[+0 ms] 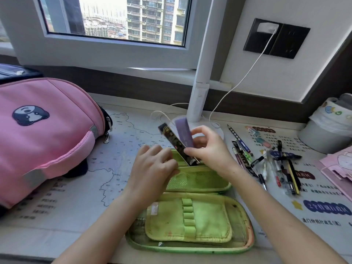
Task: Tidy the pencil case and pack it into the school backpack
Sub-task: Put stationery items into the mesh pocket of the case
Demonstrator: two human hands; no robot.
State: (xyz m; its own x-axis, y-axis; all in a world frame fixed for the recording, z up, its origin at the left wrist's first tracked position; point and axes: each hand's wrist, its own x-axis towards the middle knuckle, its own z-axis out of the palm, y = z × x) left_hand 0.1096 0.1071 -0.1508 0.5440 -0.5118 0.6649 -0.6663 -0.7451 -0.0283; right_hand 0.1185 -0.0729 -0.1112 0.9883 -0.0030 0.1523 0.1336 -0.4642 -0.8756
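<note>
The left hand (152, 168) grips the green pencil case (190, 221) at its pocket edge — the right hand (207, 149) pinches a purple box (184, 133) and a black box (171, 138).

Not much legible here tbh. Chinese print all over the desk mat (118, 149), mostly too blurry to read. Blue banner (326, 207) well right of the gripping right hand (209, 149): looks like "2个特别行政区".

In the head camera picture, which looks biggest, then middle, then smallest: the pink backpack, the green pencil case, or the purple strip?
1. pink backpack, though partly cut off
2. green pencil case
3. purple strip in the right hand
</note>
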